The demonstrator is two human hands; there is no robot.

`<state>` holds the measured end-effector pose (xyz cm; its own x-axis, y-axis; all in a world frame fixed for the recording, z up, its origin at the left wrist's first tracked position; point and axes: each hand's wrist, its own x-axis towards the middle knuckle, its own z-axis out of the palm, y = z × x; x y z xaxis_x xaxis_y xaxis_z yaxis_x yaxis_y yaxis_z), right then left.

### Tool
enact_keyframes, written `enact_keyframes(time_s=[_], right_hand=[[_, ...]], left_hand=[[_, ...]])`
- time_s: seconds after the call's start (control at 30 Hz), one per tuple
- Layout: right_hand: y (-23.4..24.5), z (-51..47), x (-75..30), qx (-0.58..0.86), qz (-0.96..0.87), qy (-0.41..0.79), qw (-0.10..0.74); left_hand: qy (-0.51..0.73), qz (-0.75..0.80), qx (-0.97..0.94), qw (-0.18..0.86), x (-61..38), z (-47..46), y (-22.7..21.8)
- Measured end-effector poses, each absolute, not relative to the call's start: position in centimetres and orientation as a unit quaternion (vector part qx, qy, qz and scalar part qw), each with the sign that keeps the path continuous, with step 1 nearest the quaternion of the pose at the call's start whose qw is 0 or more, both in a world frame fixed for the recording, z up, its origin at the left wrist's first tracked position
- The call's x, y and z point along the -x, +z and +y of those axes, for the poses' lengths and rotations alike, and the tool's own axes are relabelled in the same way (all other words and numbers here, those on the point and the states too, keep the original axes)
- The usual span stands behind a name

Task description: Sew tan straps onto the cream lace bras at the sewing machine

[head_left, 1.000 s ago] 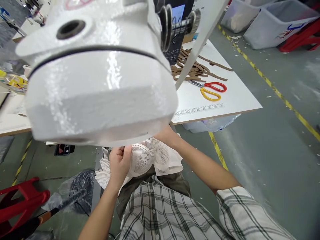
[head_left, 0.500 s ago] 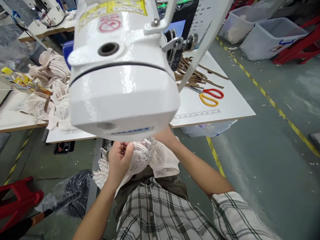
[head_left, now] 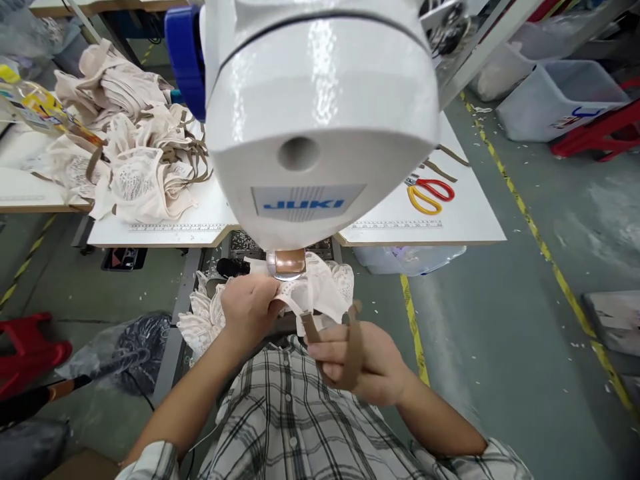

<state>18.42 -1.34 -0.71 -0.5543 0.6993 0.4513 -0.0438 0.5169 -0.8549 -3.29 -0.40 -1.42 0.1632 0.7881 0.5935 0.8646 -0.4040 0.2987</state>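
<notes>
A cream lace bra (head_left: pixel 325 287) lies under the head of a white sewing machine (head_left: pixel 320 87), above my lap. My left hand (head_left: pixel 249 308) is closed on the bra's edge, just left of the machine's lower tip. Lower and to the right, my right hand (head_left: pixel 367 363) is closed on a brown strap (head_left: pixel 354 347), which loops up over the fingers. One end of the strap reaches toward the bra's edge; whether it is joined there I cannot tell. More ruffled lace (head_left: pixel 203 317) hangs to the left of my left hand.
Several cream bras with brown straps (head_left: pixel 140 173) are heaped on the left of the table, beside a yellow-labelled bottle (head_left: pixel 45 110). Red-and-yellow scissors (head_left: pixel 425 195) lie at the right. A plastic bin (head_left: pixel 560 100) and a red stool (head_left: pixel 30 353) stand on the floor.
My right hand has come out from behind the machine head, down and toward me, and now holds a brown strap. The view has shifted, so the machine's front and label show more.
</notes>
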Motion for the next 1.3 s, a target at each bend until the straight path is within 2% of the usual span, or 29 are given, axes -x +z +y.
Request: enact_keyframes(time_s=[0.07, 0.17, 0.3, 0.7, 0.8, 0.9, 1.0, 1.1, 1.2, 1.3], right_hand=[[-0.3, -1.9, -17.9, 0.152, -0.804, 0.367, 0.443], [-0.2, -2.3, -17.2, 0.148, -0.827, 0.26, 0.476], [-0.7, -2.5, -17.0, 0.123, -0.831, 0.197, 0.506], [-0.7, -2.6, -16.9, 0.098, -0.828, 0.178, 0.523], [-0.2, -2.8, -17.2, 0.118, -0.805, 0.246, 0.527], [0.1, -2.6, -17.6, 0.241, -0.727, 0.368, 0.528], [-0.5, -1.9, -17.9, 0.378, -0.621, 0.502, 0.468], [-1.9, -1.9, -17.9, 0.387, -0.578, 0.615, 0.371], [-2.8, -2.6, -17.5, 0.367, -0.561, 0.667, 0.325], [-2.9, -3.3, -17.1, 0.369, -0.531, 0.692, 0.322]], left_hand=[[-0.366, -0.547, 0.753, 0.016, 2.7, -0.6, -1.6], [-0.384, -0.556, 0.736, -0.044, 1.9, -0.9, -1.6], [-0.4, -0.561, 0.718, -0.097, 1.3, -1.2, -1.5], [-0.393, -0.574, 0.703, -0.146, 1.2, -2.0, -1.8], [-0.364, -0.554, 0.726, -0.184, 1.5, -2.0, -1.1], [-0.309, -0.478, 0.749, -0.339, 1.7, -2.5, 0.0], [-0.276, -0.453, 0.685, -0.499, 1.8, -3.5, 0.7], [-0.293, -0.48, 0.565, -0.604, 2.0, -4.3, 0.7], [-0.311, -0.495, 0.491, -0.645, 2.1, -4.8, 0.4], [-0.319, -0.509, 0.473, -0.644, 2.2, -4.9, 0.2]])
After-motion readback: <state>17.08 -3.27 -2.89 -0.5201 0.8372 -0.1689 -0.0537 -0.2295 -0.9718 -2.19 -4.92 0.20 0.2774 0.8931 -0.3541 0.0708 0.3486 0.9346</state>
